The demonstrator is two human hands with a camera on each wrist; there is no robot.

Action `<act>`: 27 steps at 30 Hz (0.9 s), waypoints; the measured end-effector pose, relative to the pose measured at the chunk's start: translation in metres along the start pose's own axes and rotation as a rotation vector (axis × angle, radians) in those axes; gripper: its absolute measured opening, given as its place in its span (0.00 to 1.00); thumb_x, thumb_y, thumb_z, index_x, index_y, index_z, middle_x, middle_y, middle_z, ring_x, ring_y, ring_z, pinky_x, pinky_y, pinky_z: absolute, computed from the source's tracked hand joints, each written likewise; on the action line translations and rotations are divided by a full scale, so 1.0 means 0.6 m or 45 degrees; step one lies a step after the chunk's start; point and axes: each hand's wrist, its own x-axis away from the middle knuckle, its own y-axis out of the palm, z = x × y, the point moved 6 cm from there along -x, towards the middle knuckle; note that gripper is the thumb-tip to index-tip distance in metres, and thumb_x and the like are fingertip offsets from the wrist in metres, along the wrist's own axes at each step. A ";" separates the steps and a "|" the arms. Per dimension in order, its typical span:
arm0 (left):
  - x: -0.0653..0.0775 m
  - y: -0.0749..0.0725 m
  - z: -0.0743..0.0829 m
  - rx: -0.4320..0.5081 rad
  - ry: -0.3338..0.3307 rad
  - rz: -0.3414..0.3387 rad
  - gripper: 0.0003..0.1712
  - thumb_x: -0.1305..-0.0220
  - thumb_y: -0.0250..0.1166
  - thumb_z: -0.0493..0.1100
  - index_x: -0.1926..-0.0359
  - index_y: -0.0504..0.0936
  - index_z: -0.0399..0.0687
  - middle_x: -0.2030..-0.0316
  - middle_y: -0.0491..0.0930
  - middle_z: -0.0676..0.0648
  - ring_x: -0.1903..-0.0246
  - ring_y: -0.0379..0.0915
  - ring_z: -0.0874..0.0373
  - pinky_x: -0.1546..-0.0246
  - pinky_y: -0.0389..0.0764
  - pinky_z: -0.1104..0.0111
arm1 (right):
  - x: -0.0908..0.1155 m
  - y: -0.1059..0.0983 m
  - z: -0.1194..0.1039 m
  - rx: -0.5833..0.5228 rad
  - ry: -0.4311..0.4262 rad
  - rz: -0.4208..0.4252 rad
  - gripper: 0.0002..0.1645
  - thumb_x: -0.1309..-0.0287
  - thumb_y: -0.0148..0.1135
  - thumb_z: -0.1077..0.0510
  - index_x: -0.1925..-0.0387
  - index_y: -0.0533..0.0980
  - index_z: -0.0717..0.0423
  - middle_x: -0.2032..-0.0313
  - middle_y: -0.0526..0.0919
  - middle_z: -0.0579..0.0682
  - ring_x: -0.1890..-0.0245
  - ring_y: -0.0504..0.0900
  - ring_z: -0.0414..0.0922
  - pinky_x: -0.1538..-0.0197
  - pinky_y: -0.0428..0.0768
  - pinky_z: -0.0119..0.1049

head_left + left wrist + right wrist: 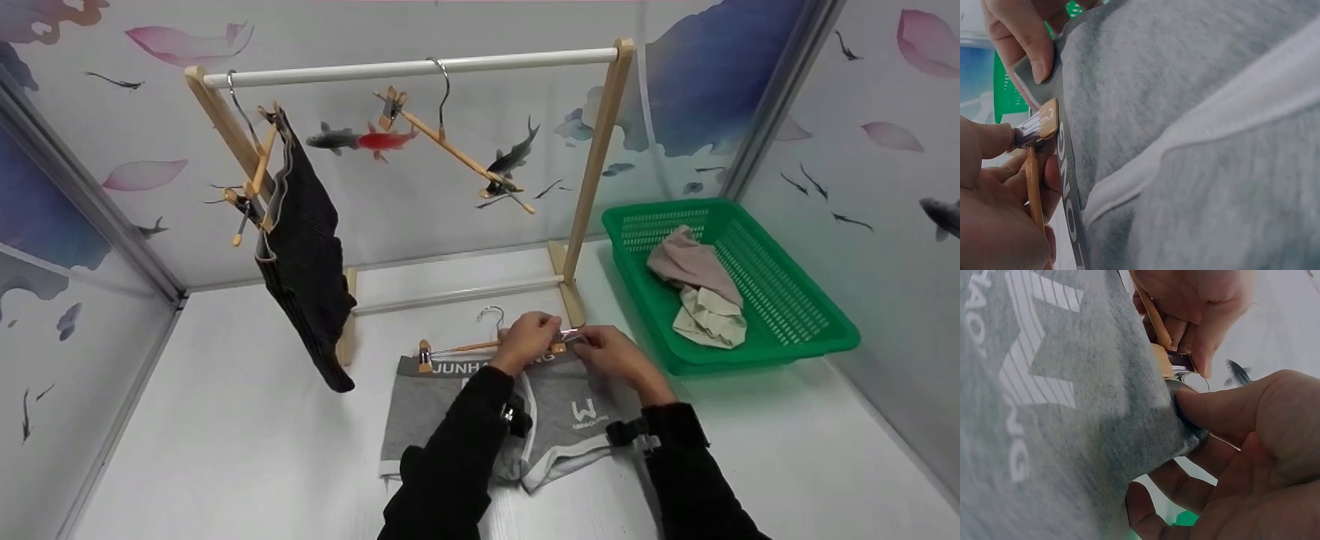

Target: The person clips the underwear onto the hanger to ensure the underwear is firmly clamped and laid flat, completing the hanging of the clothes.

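Note:
Grey boxer briefs point(431, 409) with white trim lie on the white table, a clip hanger point(471, 347) along their dark waistband. The hanger's left clip point(425, 356) sits over the waistband's left end. My left hand point(527, 345) pinches the right clip point(1047, 119) between thumb and fingers, its wooden jaws right at the waistband's edge. Just beside it, my right hand point(616, 355) holds the right corner of the waistband point(1188, 419), thumb on one face and fingers behind. The hanger's metal hook point(493, 311) points toward the rack.
Behind stands a wooden rack with a white rail point(337, 73). Black pants point(307, 247) hang from its left end, and a bare clip hanger point(461, 156) from the middle. At the right, a green basket point(795, 330) holds a pinkish cloth point(694, 262) and a cream cloth point(711, 319).

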 end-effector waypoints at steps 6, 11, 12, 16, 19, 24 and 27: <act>0.000 -0.007 -0.005 0.131 -0.036 0.034 0.19 0.26 0.59 0.54 0.49 0.87 0.47 0.54 0.87 0.53 0.48 0.79 0.56 0.34 0.53 0.49 | 0.001 0.002 0.001 -0.034 -0.027 -0.019 0.14 0.34 0.56 0.72 0.49 0.79 0.73 0.58 0.83 0.61 0.62 0.78 0.48 0.60 0.75 0.36; -0.002 -0.018 -0.007 0.242 -0.071 0.085 0.17 0.27 0.61 0.54 0.50 0.87 0.49 0.57 0.88 0.55 0.49 0.79 0.56 0.31 0.50 0.48 | 0.003 0.004 0.001 -0.102 -0.016 -0.090 0.14 0.34 0.57 0.71 0.50 0.79 0.74 0.55 0.82 0.63 0.59 0.78 0.48 0.57 0.75 0.36; -0.003 -0.020 -0.007 0.260 -0.080 0.096 0.17 0.27 0.62 0.53 0.50 0.87 0.49 0.57 0.88 0.55 0.49 0.79 0.56 0.31 0.50 0.49 | 0.004 0.005 0.002 -0.131 0.001 -0.107 0.14 0.34 0.57 0.70 0.49 0.79 0.74 0.55 0.82 0.62 0.59 0.77 0.48 0.57 0.75 0.37; -0.004 -0.024 -0.007 0.311 -0.103 0.120 0.14 0.28 0.63 0.52 0.53 0.88 0.49 0.61 0.88 0.56 0.51 0.80 0.58 0.31 0.50 0.49 | 0.005 0.005 0.004 -0.243 0.082 -0.120 0.16 0.31 0.56 0.68 0.46 0.77 0.73 0.56 0.82 0.58 0.61 0.77 0.45 0.59 0.75 0.36; -0.005 -0.025 -0.003 0.298 -0.100 0.127 0.13 0.28 0.63 0.50 0.55 0.89 0.49 0.62 0.88 0.56 0.52 0.80 0.60 0.32 0.52 0.50 | 0.005 0.004 0.005 -0.276 0.110 -0.101 0.16 0.29 0.55 0.67 0.46 0.77 0.74 0.58 0.83 0.56 0.63 0.77 0.44 0.60 0.74 0.36; -0.004 -0.026 0.000 0.338 -0.101 0.139 0.13 0.28 0.63 0.50 0.55 0.89 0.48 0.62 0.88 0.56 0.54 0.81 0.62 0.33 0.52 0.50 | 0.004 0.001 0.006 -0.287 0.109 -0.074 0.17 0.28 0.54 0.66 0.44 0.76 0.74 0.53 0.83 0.61 0.59 0.78 0.45 0.56 0.75 0.37; 0.000 -0.024 -0.001 0.353 -0.089 0.135 0.14 0.28 0.64 0.50 0.54 0.89 0.47 0.61 0.88 0.55 0.54 0.81 0.61 0.33 0.52 0.50 | 0.005 0.001 0.007 -0.288 0.086 -0.062 0.17 0.28 0.54 0.67 0.44 0.76 0.75 0.51 0.82 0.63 0.57 0.78 0.47 0.55 0.75 0.37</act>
